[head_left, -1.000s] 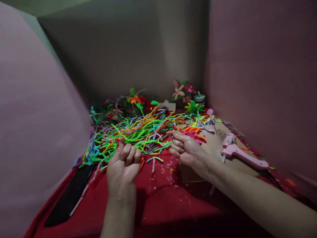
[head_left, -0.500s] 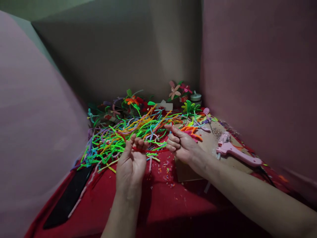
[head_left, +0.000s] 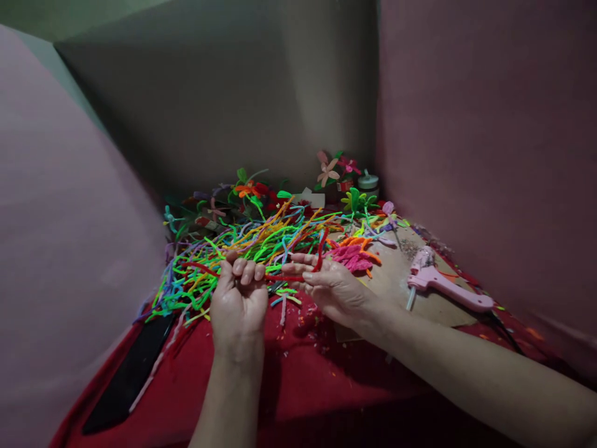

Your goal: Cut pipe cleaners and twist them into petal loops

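Note:
A red pipe cleaner [head_left: 283, 278] runs between my two hands above the near edge of a pile of pipe cleaners [head_left: 261, 239]. My left hand [head_left: 240, 298], palm up, has its fingers curled round it, and one end sticks out to the left. With the fingers stretched fairly straight, my right hand [head_left: 336, 291] pinches the other part under the thumb; its end bends upward there. Behind the right hand lie pink petal-like loops [head_left: 352, 257] and orange pieces. A small dark object under the red strand is too hidden to name.
A pink glue gun [head_left: 450, 289] rests on a board [head_left: 396, 274] at the right, its cord trailing off. On the left is a black flat object [head_left: 128, 376]. Fuzzy flowers [head_left: 328, 169] and a lidded jar [head_left: 368, 182] stand at the back. Scraps dot the red cloth [head_left: 308, 386].
My left hand has shifted slightly left and its fingers have curled further. The right hand has gone from a closed fist to outstretched fingers, turning its palm, with the red pipe cleaner still between both.

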The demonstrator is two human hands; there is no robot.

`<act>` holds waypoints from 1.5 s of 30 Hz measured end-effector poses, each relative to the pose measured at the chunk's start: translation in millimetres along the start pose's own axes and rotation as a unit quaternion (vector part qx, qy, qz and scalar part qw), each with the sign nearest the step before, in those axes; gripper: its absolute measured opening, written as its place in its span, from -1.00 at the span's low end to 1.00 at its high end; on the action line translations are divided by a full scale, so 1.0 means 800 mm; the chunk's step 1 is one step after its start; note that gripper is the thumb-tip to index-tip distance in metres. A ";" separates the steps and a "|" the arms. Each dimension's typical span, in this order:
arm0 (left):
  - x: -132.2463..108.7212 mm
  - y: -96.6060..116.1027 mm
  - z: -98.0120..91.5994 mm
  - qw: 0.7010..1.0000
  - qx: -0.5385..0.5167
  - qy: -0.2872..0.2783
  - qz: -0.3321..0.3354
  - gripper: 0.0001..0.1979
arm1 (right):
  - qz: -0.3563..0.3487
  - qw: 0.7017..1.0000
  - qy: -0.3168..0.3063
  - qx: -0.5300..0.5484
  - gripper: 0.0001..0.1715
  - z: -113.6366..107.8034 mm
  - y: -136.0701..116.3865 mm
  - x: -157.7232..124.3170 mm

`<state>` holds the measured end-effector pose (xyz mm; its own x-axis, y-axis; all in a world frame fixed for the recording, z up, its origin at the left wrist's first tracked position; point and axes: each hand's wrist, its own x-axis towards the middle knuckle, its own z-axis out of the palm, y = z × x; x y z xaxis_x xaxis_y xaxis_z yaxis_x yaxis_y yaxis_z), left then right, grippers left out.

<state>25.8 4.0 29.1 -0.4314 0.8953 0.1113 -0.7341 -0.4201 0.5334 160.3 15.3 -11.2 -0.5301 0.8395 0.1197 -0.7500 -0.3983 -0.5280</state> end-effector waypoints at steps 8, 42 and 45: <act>0.000 -0.006 0.004 0.999 -0.020 -0.011 -0.033 -0.72 | -0.060 0.998 -0.003 0.005 -0.70 -0.001 0.002 0.008; 0.010 -0.018 0.011 0.970 0.156 -0.056 -0.177 -0.73 | -0.019 0.966 -0.076 -0.247 -0.85 -0.016 -0.004 0.003; 0.013 -0.015 0.011 0.944 0.215 -0.063 -0.243 -0.69 | 0.052 0.960 -0.121 -0.247 -0.79 -0.019 -0.005 0.002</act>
<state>35.1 19.9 31.5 -0.0123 0.9886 -0.1503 -0.5363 0.1203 0.8354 168.4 23.9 -21.3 -0.7138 0.6696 0.2053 -0.4400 -0.2007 -0.8753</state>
